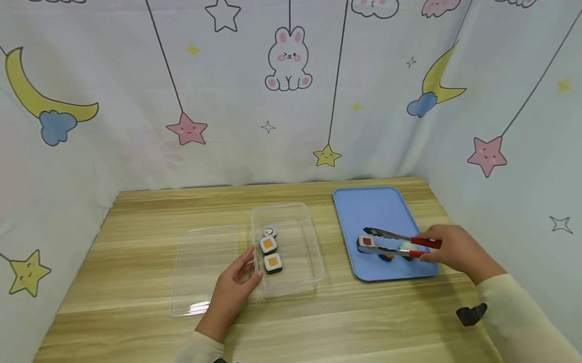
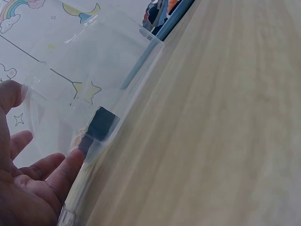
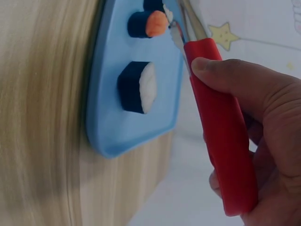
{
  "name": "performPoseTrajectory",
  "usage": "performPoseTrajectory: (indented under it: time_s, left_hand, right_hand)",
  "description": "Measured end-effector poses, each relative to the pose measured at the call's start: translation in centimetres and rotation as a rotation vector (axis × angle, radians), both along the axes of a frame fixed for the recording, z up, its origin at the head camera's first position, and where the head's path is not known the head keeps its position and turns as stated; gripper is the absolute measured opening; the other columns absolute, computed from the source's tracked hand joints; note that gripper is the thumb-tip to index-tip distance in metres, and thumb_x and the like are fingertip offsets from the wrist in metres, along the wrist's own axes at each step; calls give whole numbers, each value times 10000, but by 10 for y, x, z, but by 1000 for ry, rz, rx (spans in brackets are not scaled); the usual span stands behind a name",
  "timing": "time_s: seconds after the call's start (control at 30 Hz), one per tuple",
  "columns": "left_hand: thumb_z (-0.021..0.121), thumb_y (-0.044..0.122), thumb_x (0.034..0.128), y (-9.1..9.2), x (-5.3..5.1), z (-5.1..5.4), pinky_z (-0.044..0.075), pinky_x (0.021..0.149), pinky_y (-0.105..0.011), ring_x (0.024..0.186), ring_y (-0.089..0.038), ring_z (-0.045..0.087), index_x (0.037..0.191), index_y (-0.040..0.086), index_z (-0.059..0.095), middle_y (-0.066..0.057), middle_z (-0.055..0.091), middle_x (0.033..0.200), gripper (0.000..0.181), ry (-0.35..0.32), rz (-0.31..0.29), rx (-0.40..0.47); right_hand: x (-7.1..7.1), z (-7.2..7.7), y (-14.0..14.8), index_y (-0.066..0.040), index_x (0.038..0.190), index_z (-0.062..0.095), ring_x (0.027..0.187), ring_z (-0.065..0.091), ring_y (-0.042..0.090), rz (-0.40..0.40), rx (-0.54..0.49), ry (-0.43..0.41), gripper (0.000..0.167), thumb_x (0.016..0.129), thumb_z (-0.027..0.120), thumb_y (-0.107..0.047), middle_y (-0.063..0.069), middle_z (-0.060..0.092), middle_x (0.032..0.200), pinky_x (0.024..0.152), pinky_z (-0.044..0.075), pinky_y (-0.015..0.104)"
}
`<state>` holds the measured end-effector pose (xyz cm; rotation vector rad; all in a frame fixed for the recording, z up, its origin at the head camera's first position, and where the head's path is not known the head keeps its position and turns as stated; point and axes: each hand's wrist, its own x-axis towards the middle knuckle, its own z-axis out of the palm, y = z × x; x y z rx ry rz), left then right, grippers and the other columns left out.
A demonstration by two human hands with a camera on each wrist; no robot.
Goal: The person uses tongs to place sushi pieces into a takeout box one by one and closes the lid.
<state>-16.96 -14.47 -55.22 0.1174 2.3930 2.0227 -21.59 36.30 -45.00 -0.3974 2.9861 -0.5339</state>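
Note:
My right hand (image 1: 447, 249) grips red-handled tongs (image 3: 218, 122) over the blue tray. Their spread metal arms straddle a red-centred sushi piece (image 1: 366, 243); whether they touch it I cannot tell. Near it on the tray lie a white-topped sushi piece (image 3: 148, 88) and an orange-topped one (image 3: 156, 23), partly hidden by the tongs in the head view. My left hand (image 1: 233, 291) rests its fingers against the left side of a clear plastic box (image 1: 299, 286). Inside, along that side, sit two orange-centred sushi pieces (image 1: 273, 262) and a smaller round one (image 1: 270, 230).
The blue tray (image 1: 370, 204) lies at the right of the wooden table (image 1: 303, 340). A clear flat lid (image 1: 202, 262) lies left of the box, beside my left hand. Patterned cloth (image 1: 247, 150) hangs behind and along both sides of the table.

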Motion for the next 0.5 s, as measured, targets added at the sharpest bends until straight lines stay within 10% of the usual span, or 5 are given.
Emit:
performPoseTrajectory:
  time_s: [0.5]
  left_hand:
    - [752, 97, 958, -1, 0, -1, 471, 1064, -549, 1313, -364, 583, 1560, 88, 476, -157, 546, 1513, 662, -9, -1, -10]
  right_hand:
    - [4, -1, -1, -46, 1165, 790, 840, 592, 219, -12, 10, 10, 413, 798, 902, -201, 56, 718, 987, 722, 521, 379]
